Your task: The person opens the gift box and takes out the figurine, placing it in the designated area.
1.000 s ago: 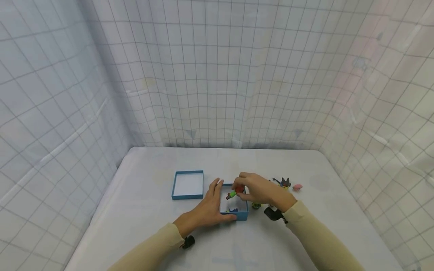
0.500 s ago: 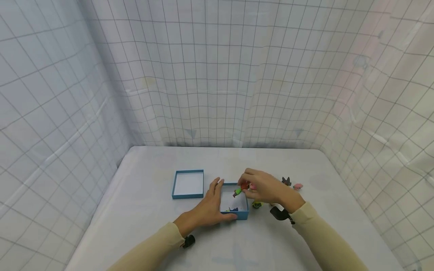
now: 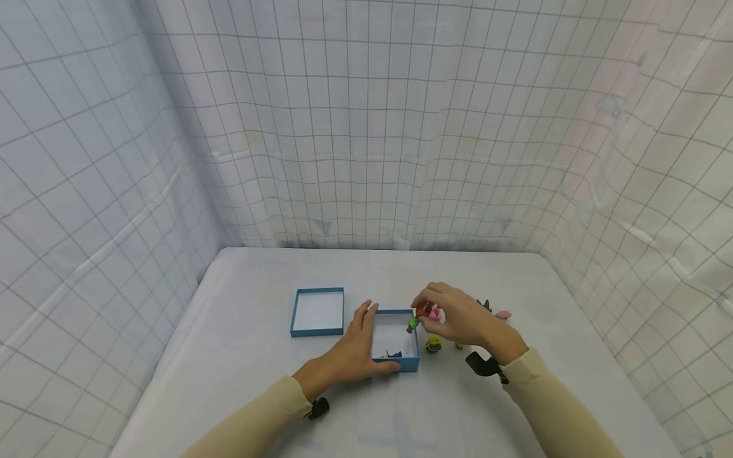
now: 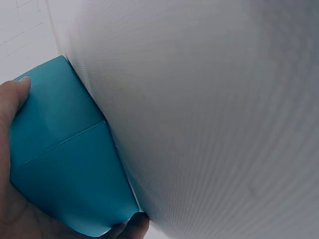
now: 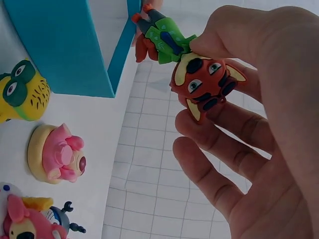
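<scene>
My left hand (image 3: 350, 355) grips the open blue box (image 3: 408, 364) on the table, fingers along its left side and thumb at the front. The left wrist view shows the blue outer walls (image 4: 65, 154) between thumb and fingers. Above the box's right edge, my right hand (image 3: 458, 317) pinches a fox figurine (image 5: 199, 82) between thumb and fingers. The fox has an orange head, a green shirt and a dark tie; it is tilted, feet toward the box. A small blue and yellow piece (image 3: 394, 354) lies inside the box near the front wall.
Left of the box lies a shallow blue-rimmed tray or lid (image 3: 317, 331) with a white inside. Right of it stand a yellow figurine with green goggles (image 5: 25, 92), a pink figurine (image 5: 59, 153) and several others. Gridded white curtains (image 3: 366, 127) surround the table.
My right hand has moved right with the fox figurine, from over the box's inside to above its right edge. The left hand and the box have stayed in place.
</scene>
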{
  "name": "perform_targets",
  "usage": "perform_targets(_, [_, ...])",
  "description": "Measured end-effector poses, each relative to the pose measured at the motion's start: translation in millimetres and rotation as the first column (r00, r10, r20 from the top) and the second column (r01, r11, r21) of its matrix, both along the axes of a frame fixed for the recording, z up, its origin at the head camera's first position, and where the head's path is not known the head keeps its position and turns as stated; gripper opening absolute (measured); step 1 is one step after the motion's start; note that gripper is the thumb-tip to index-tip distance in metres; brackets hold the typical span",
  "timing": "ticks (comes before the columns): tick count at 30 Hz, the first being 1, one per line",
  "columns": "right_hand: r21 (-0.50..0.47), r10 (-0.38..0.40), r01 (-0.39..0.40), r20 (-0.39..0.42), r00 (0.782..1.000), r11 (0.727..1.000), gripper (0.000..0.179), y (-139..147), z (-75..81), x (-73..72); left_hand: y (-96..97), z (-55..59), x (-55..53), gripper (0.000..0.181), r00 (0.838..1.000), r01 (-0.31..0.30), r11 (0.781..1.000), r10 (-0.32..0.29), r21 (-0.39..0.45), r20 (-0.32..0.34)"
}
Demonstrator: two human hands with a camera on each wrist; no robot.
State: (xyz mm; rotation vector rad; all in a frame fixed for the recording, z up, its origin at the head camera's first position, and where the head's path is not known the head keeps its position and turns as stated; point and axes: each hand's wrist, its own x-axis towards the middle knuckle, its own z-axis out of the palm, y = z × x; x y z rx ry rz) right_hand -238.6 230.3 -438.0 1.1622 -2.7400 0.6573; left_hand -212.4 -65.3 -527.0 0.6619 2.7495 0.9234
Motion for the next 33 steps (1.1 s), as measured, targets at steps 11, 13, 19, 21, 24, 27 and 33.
perform_targets(11, [-0.109, -0.013, -0.002, -0.135, 0.991, 0.994, 0.028, 13, -6.4, 1.7, -1.2, 2.1, 0.6, 0.139, 1.000, 0.005, 1.000, -0.005, 0.026, 0.005])
perform_targets(13, [-0.130, -0.014, -0.007, -0.161, 0.987, 0.991, 0.030, 16, -7.0, 1.9, -1.2, 2.0, 1.0, 0.139, 1.000, 0.006, 1.000, -0.007, 0.029, 0.010])
perform_targets(19, [-0.184, -0.015, -0.030, -0.239, 0.971, 0.982, 0.032, 24, -5.7, 2.7, -1.6, 1.4, 1.8, 0.140, 1.000, 0.006, 1.000, -0.006, 0.028, 0.012])
perform_targets(21, [-0.196, -0.013, -0.038, -0.256, 0.966, 0.980, 0.032, 27, -5.2, 3.3, -1.6, 1.4, 2.0, 0.140, 1.000, 0.004, 1.000, -0.005, 0.030, 0.011])
perform_targets(24, [-0.213, -0.017, -0.045, -0.279, 0.960, 0.976, 0.031, 31, -3.9, 4.5, -1.6, 1.6, 2.2, 0.140, 1.000, 0.001, 0.999, -0.002, 0.033, 0.011])
perform_targets(27, [-0.223, -0.033, -0.037, -0.300, 0.953, 0.974, 0.032, 35, -2.8, 5.8, -1.5, 1.8, 1.9, 0.140, 1.000, -0.002, 1.000, 0.002, 0.030, 0.013])
perform_targets(33, [-0.227, -0.077, 0.005, -0.308, 0.948, 0.974, 0.032, 44, -2.2, 9.4, -1.2, 2.6, 2.2, 0.140, 1.000, 0.000, 1.000, 0.000, 0.028, 0.018])
